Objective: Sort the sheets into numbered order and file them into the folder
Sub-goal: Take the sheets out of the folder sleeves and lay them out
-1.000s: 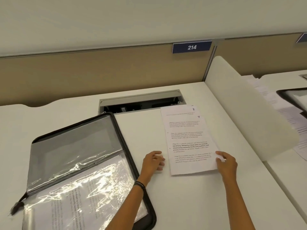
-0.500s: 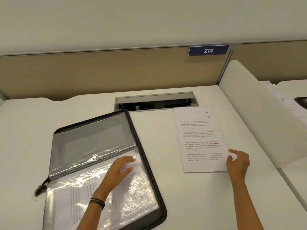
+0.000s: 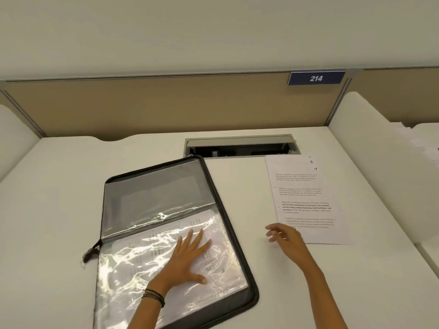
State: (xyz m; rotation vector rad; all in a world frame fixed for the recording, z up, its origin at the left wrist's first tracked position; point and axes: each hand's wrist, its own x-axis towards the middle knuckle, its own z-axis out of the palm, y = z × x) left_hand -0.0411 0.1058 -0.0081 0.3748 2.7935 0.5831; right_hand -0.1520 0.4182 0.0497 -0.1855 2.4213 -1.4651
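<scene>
A dark zip folder [image 3: 234, 236] lies open on the white desk [image 3: 59, 198], with a printed sheet under its clear plastic sleeve [image 3: 133, 262]. My left hand [image 3: 188, 260] presses flat on that sleeve, fingers spread and straight. To the right lies a stack of printed sheets [image 3: 306, 198] with handwritten numbers at its top right corner. My right hand [image 3: 286, 238] hovers blurred at the stack's lower left corner, fingers loose, holding nothing.
An open cable hatch [image 3: 242, 147] sits in the desk behind the folder. A tan partition with a blue 214 sign [image 3: 316, 78] backs the desk. White side dividers [image 3: 380, 167] stand right and left. More papers [image 3: 418, 141] lie on the neighbouring desk.
My left hand left the stack and went onto the folder's plastic sleeve, now flat. My right hand let go of the stack's right edge and moved left to its lower left corner.
</scene>
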